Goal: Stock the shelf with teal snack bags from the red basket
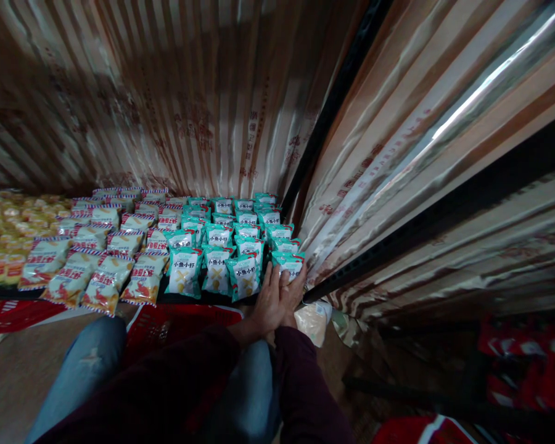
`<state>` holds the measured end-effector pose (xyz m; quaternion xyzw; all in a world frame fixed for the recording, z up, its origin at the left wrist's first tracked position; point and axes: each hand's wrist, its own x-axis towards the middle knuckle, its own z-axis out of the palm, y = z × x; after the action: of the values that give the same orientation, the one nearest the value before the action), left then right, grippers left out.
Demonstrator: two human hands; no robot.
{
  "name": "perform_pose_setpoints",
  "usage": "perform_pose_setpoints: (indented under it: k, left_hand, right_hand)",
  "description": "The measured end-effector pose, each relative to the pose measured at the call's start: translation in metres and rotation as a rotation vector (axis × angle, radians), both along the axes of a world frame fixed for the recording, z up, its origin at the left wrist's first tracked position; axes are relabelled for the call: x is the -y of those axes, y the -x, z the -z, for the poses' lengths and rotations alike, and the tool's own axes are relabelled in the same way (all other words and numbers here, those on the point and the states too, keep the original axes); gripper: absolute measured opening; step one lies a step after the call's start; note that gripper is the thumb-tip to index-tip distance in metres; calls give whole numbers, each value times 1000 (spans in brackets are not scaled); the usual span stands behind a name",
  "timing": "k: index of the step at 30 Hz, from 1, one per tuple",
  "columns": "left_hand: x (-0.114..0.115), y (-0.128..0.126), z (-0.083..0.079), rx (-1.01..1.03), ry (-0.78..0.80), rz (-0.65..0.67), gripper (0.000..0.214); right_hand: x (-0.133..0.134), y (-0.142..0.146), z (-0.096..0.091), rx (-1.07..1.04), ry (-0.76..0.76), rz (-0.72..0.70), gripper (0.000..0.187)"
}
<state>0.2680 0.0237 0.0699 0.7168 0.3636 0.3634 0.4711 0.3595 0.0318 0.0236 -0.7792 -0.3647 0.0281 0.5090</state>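
At the front right corner of the shelf, a teal and white snack bag [290, 261] stands with both my hands against it. My left hand [267, 303] presses along its left side and lower front, fingers stretched upward. From the right, my right hand [293, 292] cups the same bag, and the two hands meet below it. The lower part of the bag is hidden by my fingers. Beside my left hand another teal snack bag [245, 276] leans slightly, one of several teal bags standing in rows.
Orange and white snack bags [106, 280] fill the shelf's middle, with small yellow packs [13, 222] at far left. Pleated curtains [176, 92] hang behind and right. A black post [324, 117] rises at the corner. A clear plastic bag [313, 324] lies below; red packages [527, 357] sit lower right.
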Motion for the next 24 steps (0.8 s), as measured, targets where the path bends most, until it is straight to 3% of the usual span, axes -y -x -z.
perform_pose_setpoints:
  k: [8,12,18,24]
  left_hand:
    - [-9,1,5,0,-7,-5,55]
    - [-10,1,5,-35,-38,36,50]
    - [-6,1,8,-9,-13,31,52]
    - [-1,0,14,22,-12,40,56]
  right_hand:
    - [11,2,-12,247,-11,-59,58]
    - [14,-2,-13,261,-3,-126,54]
    - [13,-5,-7,284,-62,-123,54]
    - [13,3,-7,334,-19,-61,56]
